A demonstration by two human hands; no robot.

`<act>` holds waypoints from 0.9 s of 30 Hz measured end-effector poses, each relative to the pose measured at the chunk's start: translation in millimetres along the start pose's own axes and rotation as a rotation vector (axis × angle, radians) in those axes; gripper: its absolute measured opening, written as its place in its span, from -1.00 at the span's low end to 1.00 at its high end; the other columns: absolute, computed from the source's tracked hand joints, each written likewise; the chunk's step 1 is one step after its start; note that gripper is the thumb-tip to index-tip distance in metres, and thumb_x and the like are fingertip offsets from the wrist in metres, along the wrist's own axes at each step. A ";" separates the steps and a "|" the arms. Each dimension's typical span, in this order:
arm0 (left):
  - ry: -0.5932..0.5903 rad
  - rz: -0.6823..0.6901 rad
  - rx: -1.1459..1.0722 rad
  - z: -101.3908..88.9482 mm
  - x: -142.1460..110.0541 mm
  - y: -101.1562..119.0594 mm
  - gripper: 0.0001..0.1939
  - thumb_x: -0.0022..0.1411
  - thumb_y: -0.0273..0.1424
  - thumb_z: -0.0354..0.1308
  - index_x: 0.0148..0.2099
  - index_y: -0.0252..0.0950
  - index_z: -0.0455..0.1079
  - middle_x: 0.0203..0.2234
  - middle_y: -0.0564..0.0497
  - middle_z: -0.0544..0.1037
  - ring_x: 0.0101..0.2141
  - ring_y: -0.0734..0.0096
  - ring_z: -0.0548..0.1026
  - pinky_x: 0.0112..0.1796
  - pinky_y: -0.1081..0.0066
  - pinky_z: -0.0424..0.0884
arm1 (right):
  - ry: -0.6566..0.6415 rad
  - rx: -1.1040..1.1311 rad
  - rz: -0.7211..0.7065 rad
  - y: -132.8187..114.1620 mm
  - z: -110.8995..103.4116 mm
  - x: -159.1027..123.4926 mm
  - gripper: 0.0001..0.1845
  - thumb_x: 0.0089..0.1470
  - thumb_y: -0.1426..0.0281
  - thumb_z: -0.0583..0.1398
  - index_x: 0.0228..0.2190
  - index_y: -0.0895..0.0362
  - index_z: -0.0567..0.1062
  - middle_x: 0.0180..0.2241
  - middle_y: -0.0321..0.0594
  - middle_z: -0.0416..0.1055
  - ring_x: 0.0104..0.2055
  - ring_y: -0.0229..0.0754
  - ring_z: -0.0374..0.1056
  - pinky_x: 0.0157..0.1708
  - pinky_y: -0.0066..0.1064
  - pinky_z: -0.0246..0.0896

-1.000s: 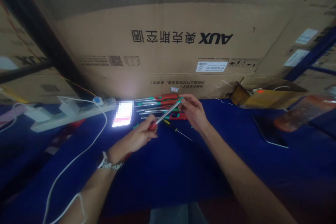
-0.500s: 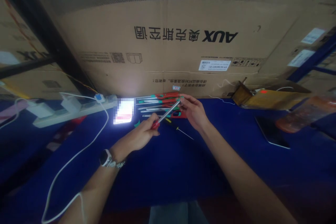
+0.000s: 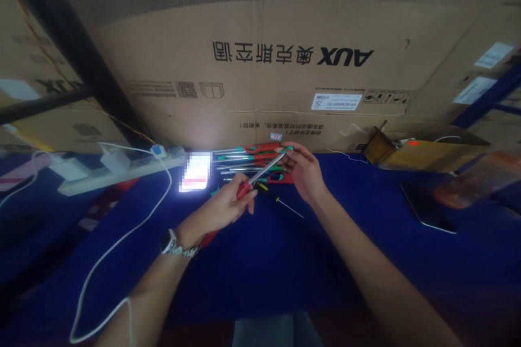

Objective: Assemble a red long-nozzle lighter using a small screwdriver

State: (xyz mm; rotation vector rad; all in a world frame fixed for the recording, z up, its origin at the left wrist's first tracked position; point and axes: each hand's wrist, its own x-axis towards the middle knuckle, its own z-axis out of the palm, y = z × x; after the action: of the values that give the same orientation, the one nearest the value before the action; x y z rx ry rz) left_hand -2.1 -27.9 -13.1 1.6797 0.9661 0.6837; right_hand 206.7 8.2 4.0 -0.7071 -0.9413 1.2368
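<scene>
- While our left hand [image 3: 228,203] curls its fingers round the red handle of one lighter [image 3: 260,172], our right hand [image 3: 303,171] pinches the green tip [image 3: 287,149] of its metal shaft; that lighter slants between both hands.
- Just behind, we count at least four more lighters [image 3: 260,148] lying side by side; overlap hides the exact number.
- One screwdriver [image 3: 268,192] lies near them, shaft pointing right and toward us.
- Farther left we see one bright panel [image 3: 196,172] and one power strip [image 3: 87,181]; farther right, one flat device [image 3: 427,207] and one blurred bottle [image 3: 476,179].
- Blue table [image 3: 277,265] stretches between our forearms to its near edge; a box [image 3: 252,103] bounds the far side.
- Our left hand hides part of the handle, the panel is pixelated, and both forearms are cut off below.
</scene>
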 end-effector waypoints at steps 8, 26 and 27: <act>0.148 0.079 0.409 4.7 6.5 4.1 -0.59 0.42 -0.09 -0.08 -0.27 -0.30 0.37 -0.39 -0.05 0.60 -0.55 0.47 0.53 -0.44 0.41 0.49 | 0.096 -0.020 -0.030 2.4 2.6 0.6 -0.71 -0.20 0.32 0.40 -0.33 0.03 0.54 -0.30 -0.30 0.62 -0.48 -0.29 0.34 -0.44 -0.40 0.21; 0.024 0.036 0.375 -1.3 1.9 8.7 -0.57 0.47 -0.09 -0.22 -0.31 -0.26 0.21 -0.59 0.08 0.53 -0.72 0.57 0.42 -0.65 0.56 0.33 | -0.043 -0.003 0.027 3.8 4.4 -3.3 -0.71 -0.08 0.17 0.35 -0.29 0.03 0.57 -0.38 -0.27 0.57 -0.37 -0.20 0.39 -0.39 -0.39 0.22; 0.014 0.032 0.343 -1.5 1.7 7.4 -0.57 0.46 -0.07 -0.21 -0.32 -0.25 0.20 -0.59 0.08 0.54 -0.71 0.56 0.43 -0.66 0.56 0.33 | -0.020 0.002 0.027 4.6 5.5 -2.5 -0.70 -0.07 0.12 0.34 -0.32 0.03 0.57 -0.39 -0.26 0.57 -0.37 -0.20 0.39 -0.40 -0.39 0.22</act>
State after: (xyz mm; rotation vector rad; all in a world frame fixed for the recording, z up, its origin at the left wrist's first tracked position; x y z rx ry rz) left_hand -0.5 -26.7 -5.7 1.9948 1.1157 0.5742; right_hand 199.6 6.5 2.0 -0.7092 -0.9497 1.2702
